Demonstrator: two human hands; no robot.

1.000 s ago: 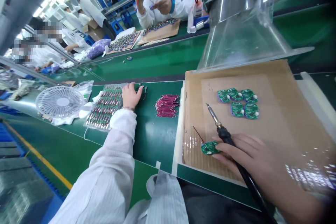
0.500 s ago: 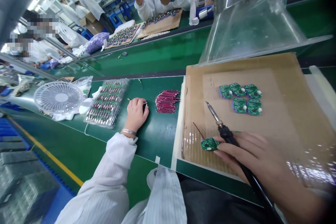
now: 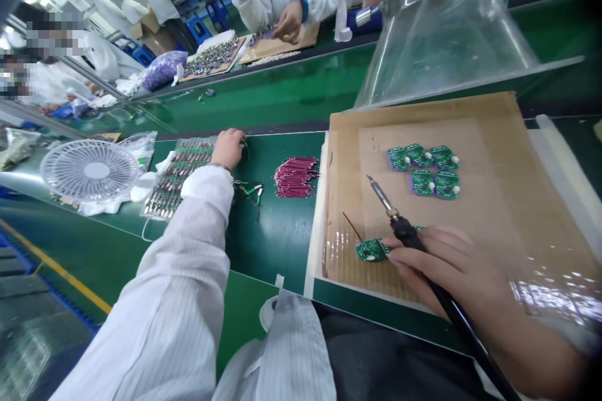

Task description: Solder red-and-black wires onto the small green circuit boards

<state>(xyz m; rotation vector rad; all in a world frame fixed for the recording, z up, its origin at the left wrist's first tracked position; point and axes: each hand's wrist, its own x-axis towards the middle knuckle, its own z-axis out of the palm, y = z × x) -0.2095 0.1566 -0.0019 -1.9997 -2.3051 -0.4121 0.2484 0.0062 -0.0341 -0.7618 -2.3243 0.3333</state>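
My right hand (image 3: 451, 269) holds a soldering iron (image 3: 404, 232), its tip pointing up and left, and also pinches a green circuit board (image 3: 371, 250) with a thin red wire standing up from it. My left hand (image 3: 229, 148) reaches to the far edge of the table, beside the tray of small parts (image 3: 172, 185); its fingertips are bent at a small green item, and what they grip is too small to tell. Small green and dark wired pieces (image 3: 254, 190) lie nearer on the mat. Right of them is a pile of red wires (image 3: 296, 177).
Several circuit boards (image 3: 423, 182) lie on the cardboard (image 3: 489, 225). A white fan (image 3: 96, 169) stands at the left. Behind the cardboard is a metal duct with a clear plastic hood (image 3: 451, 44). Across the green line, a person in white works over parts.
My left hand has moved away and left, uncovering the small wired pieces on the mat. My right hand keeps its hold. The person opposite has lowered one hand to the parts.
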